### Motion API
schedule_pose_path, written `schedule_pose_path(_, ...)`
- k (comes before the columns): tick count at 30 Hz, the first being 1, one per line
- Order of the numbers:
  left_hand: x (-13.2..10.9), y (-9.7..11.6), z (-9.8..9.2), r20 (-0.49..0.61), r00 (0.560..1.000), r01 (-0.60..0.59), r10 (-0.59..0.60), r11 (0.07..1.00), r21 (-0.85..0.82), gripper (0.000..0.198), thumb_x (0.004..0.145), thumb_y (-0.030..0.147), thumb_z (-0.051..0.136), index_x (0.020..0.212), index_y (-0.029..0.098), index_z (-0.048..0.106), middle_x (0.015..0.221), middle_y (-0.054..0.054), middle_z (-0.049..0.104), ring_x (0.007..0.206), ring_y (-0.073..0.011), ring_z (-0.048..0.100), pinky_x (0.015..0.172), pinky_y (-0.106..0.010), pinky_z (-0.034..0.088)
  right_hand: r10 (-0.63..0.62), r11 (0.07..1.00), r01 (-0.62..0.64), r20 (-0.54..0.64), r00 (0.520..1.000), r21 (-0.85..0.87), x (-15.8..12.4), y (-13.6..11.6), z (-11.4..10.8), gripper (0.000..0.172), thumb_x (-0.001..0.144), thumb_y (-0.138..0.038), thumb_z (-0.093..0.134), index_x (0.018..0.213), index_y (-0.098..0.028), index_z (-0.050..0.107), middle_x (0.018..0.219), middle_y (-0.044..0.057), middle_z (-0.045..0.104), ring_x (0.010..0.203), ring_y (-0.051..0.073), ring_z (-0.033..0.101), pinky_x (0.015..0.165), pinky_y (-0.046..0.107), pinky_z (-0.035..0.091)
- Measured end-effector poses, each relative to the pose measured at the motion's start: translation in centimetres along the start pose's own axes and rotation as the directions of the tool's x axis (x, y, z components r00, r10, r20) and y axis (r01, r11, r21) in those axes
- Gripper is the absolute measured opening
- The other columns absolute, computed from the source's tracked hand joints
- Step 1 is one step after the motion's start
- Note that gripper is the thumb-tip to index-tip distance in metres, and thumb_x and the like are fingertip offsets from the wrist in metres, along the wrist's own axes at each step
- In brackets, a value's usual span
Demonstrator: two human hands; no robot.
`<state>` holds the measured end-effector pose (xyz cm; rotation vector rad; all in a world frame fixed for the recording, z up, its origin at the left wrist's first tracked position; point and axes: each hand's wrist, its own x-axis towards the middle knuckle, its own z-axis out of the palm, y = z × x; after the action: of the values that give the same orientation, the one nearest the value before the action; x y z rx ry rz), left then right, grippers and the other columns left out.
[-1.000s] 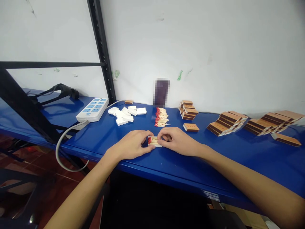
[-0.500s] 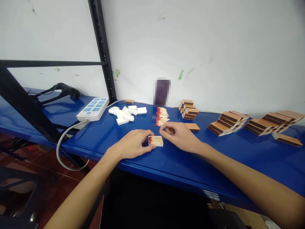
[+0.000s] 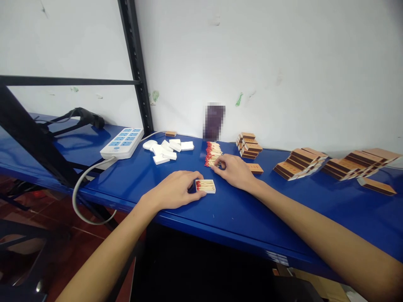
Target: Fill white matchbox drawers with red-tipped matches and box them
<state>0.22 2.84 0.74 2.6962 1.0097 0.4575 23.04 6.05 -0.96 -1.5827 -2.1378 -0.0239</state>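
Observation:
Thumb and fingers of my left hand (image 3: pixel 174 191) grip the left end of a small white matchbox tray (image 3: pixel 213 191). It lies flat on the blue shelf, and red-headed matches (image 3: pixel 205 185) fill much of it, heads to the left. Just beyond the tray, my right hand (image 3: pixel 236 172) is closed in a pinch at the near edge of a heap of loose matches (image 3: pixel 214 152). Whatever is between those fingertips is too small to make out. A brown matchbox (image 3: pixel 255 168) lies behind the right hand, partly hidden by it.
White matchbox trays (image 3: pixel 170 150) lie piled at the left, near a white power strip (image 3: pixel 122 143) and its looping cable. Stacked matchboxes (image 3: pixel 249 145) stand by the wall, with larger stacks (image 3: pixel 300 163) farther right. A black metal post (image 3: pixel 134 63) rises at the left.
My right hand has moved away from me, from beside the tray to the near edge of the match heap. My left hand keeps its hold on the tray.

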Motion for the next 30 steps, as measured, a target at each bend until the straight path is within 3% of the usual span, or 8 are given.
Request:
schedule_pose_path(7, 0.0, -0.1, 0.1, -0.003, 1.0, -0.001, 0.001, 1.0, -0.01, 0.034, 0.089, 0.045, 0.055, 0.112, 0.021, 0.059, 0.081, -0.001, 0.06, 0.073, -0.0193, 0.056, 0.063, -0.028, 0.038, -0.034, 0.999, 0.034, 0.006, 0.999, 0.031, 0.2, 0.3, 0.0, 0.018, 0.087, -0.028, 0.049, 0.078, -0.019, 0.063, 0.075, 0.002, 0.062, 0.066, 0.015, 0.053, 0.061, 0.027, 0.034)
schedule_pose_path(11, -0.1, -0.1, 0.0, 0.007, 1.0, 0.004, -0.004, 1.0, -0.008, 0.037, 0.089, 0.047, 0.053, 0.114, 0.02, 0.058, 0.082, -0.002, 0.06, 0.075, -0.02, 0.057, 0.064, -0.028, 0.039, -0.063, 0.995, 0.063, 0.005, 0.998, -0.074, 0.0, 1.3, -1.0, 0.018, 0.088, -0.028, 0.048, 0.081, -0.019, 0.062, 0.077, 0.003, 0.062, 0.067, 0.015, 0.052, 0.059, 0.027, 0.032)
schedule_pose_path(15, -0.1, -0.1, 0.0, 0.002, 1.0, -0.003, 0.002, 1.0, 0.002, 0.038, 0.09, 0.048, 0.052, 0.115, 0.019, 0.058, 0.082, -0.002, 0.06, 0.076, -0.0203, 0.057, 0.067, -0.029, 0.041, -0.043, 0.984, 0.052, 0.056, 0.998, -0.17, -0.3, 2.5, -1.7, 0.017, 0.089, -0.029, 0.049, 0.084, -0.021, 0.063, 0.077, 0.003, 0.063, 0.069, 0.016, 0.053, 0.056, 0.027, 0.03)
schedule_pose_path(23, -0.1, -0.1, 0.0, 0.0, 1.0, -0.004, 0.004, 1.0, -0.009, 0.038, 0.09, 0.048, 0.052, 0.114, 0.02, 0.059, 0.081, -0.002, 0.06, 0.077, -0.0204, 0.058, 0.069, -0.03, 0.042, -0.045, 0.98, 0.061, 0.086, 0.995, -0.187, -0.4, 2.9, -2.1, 0.018, 0.088, -0.029, 0.051, 0.09, -0.019, 0.066, 0.072, 0.002, 0.064, 0.066, 0.017, 0.055, 0.062, 0.028, 0.032)
schedule_pose_path(30, -0.1, 0.0, -0.1, 0.007, 1.0, 0.005, -0.005, 1.0, -0.02, 0.037, 0.09, 0.047, 0.051, 0.115, 0.02, 0.058, 0.082, -0.002, 0.06, 0.076, -0.0205, 0.058, 0.068, -0.029, 0.041, -0.022, 0.986, 0.054, 0.2, 0.979, -0.156, 0.1, 3.5, -2.0, 0.02, 0.091, -0.031, 0.049, 0.092, -0.021, 0.066, 0.069, 0.002, 0.065, 0.064, 0.017, 0.056, 0.064, 0.029, 0.033)
